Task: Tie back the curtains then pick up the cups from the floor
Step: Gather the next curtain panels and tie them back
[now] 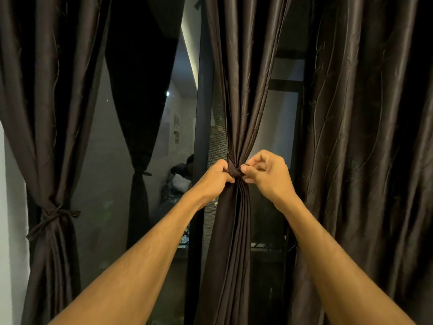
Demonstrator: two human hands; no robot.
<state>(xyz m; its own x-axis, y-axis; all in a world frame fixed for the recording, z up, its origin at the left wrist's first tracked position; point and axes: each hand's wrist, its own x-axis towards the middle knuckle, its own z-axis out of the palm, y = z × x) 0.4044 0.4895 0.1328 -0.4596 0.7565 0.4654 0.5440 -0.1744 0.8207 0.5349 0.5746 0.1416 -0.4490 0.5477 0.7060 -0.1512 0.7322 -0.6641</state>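
Note:
A dark brown middle curtain [241, 90] hangs gathered into a narrow bunch at waist height. A matching fabric tie-back [235, 171] wraps around that bunch. My left hand [214, 178] grips the tie on the bunch's left side. My right hand [267, 173] pinches the tie's other end on the right side, thumb and fingers closed on it. A left curtain [46, 113] hangs at the far left, cinched by a knotted tie [52, 216]. No cups are in view.
A loose, untied curtain [365, 137] hangs at the right. A dark window frame post [201, 113] stands just left of the middle curtain. The glass [105, 172] reflects a tied curtain and the room. A white wall [9, 207] borders the far left.

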